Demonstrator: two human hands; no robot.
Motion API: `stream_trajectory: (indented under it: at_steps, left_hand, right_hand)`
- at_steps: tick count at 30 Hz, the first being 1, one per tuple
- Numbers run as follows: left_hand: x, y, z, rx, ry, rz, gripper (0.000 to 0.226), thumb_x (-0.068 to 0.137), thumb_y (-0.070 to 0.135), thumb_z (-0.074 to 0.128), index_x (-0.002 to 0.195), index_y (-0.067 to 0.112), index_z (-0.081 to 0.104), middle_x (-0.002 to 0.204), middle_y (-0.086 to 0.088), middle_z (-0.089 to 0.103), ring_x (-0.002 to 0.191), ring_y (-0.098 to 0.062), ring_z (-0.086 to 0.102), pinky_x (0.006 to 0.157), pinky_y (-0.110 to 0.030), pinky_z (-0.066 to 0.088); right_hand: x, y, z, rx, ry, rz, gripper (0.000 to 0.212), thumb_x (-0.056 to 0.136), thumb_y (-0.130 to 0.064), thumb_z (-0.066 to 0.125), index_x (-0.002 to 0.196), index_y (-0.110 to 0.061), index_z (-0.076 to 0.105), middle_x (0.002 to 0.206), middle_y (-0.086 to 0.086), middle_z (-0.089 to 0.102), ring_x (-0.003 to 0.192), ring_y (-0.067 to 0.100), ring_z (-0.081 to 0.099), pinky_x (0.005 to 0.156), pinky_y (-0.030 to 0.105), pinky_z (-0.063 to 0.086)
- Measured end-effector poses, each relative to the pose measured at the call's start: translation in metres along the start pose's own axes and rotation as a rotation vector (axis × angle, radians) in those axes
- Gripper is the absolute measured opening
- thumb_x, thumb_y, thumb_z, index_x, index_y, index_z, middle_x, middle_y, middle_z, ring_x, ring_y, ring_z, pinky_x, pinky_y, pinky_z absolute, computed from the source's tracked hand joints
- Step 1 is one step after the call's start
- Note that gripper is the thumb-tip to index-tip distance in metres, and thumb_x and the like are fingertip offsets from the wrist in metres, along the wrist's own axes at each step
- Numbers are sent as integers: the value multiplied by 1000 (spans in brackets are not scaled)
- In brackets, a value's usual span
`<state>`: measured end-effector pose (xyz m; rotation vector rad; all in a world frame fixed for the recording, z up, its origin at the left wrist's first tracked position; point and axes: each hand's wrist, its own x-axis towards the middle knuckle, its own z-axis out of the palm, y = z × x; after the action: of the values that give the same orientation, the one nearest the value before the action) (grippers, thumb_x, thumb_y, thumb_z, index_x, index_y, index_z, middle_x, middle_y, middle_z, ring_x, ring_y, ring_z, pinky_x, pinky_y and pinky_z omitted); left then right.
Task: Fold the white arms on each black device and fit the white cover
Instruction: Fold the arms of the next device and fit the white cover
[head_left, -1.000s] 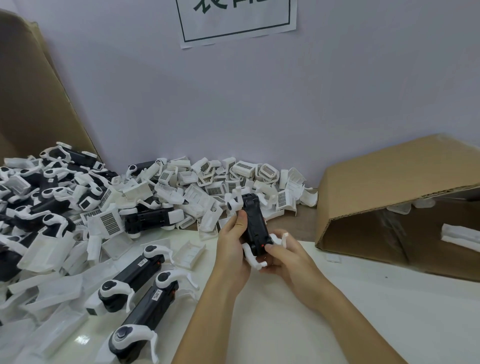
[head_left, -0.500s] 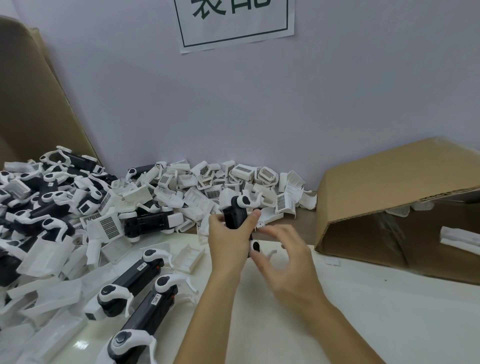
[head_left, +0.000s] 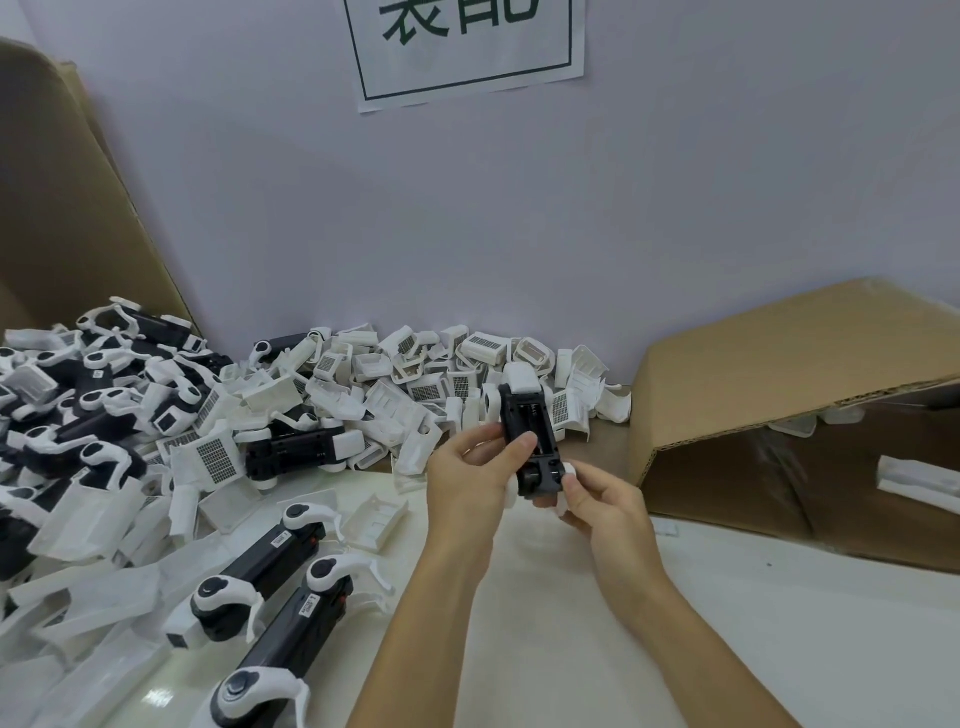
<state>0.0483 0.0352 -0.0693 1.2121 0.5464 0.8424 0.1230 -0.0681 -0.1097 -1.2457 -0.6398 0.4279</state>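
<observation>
1. Currently left hand grips black device mid-body; right hand pinches its near end.
2. Device held above white table, upright-ish.
3. White covers heaped behind, cardboard box right.

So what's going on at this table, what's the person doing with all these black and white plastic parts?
A person is holding one black device up over the white table with both hands. The left hand grips its side with the thumb across the body; the right hand pinches the near end, where a white arm sits. More devices lie at the left, loose white covers are heaped along the wall, and a cardboard box lies on its side at the right.
</observation>
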Motion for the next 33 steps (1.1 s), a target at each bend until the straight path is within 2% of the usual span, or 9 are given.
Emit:
stream_trajectory:
  at_steps: [2,6,9,14,17,20,25,29,33]
  left_hand:
    - [-1,-1,2,44,31,26,30,76,6,84,103,10,70,92,-4,78,84,-13,75,61,-14,52]
    - [-4,-3,9,129,90,-46,32,74,13,87,99,7,68,90,-7,75,74,-12,72,57,-18,51]
    - [-2,-2,8,103,52,-112,18,82,18,81,86,3,72,81,-10,74,71,-19,71,60,-22,54]
    - [-6,5,8,87,-32,-148,16,91,12,71,79,2,76,82,-15,77,79,-24,76,68,-23,60]
    - [-4,6,10,236,-28,-141,23,92,22,70,77,6,75,73,-5,76,70,-17,74,70,-25,60]
    - [-5,7,12,343,-31,-198,33,92,39,68,73,12,71,54,9,67,51,-4,64,53,-17,49]
    - [-3,11,4,142,61,-232,22,95,24,66,107,6,70,92,-10,76,86,-21,74,69,-31,59]
    - [8,27,-19,78,234,-134,14,96,20,60,100,10,69,92,-8,75,84,-22,71,56,-24,49]
    - [11,50,-35,-61,322,-52,17,96,26,59,90,15,70,90,-6,75,79,-19,69,59,-27,51]
  right_hand:
    - [0,3,3,-4,24,-4,25,101,-12,54,117,-26,66,104,-16,74,96,-4,66,75,13,50]
    - [-3,6,8,-133,-12,-129,39,90,-39,69,126,-26,62,113,-16,71,107,-2,64,84,14,49]
    - [-2,4,6,-206,68,-167,23,89,-30,72,112,-31,69,99,-17,74,95,-3,67,77,12,48]
    - [2,4,0,-84,99,-11,12,93,-26,68,99,-33,74,87,-9,75,81,2,67,80,34,57]
    - [1,4,-1,-98,102,-49,18,91,-24,71,108,-30,72,96,-11,75,92,2,67,82,26,53]
    - [-3,4,6,-201,48,-148,39,85,-16,78,119,-29,65,105,-15,72,103,1,66,80,15,52]
    - [-11,8,15,-402,-67,-242,66,82,-36,71,141,-32,44,129,-23,56,122,-7,50,95,13,41]
    - [-8,14,16,-583,19,-243,31,95,-17,59,118,-37,54,109,-18,58,107,1,55,82,21,44]
    - [-1,17,39,-857,-244,-280,30,94,-14,58,118,-31,62,110,-22,55,111,0,50,97,25,41]
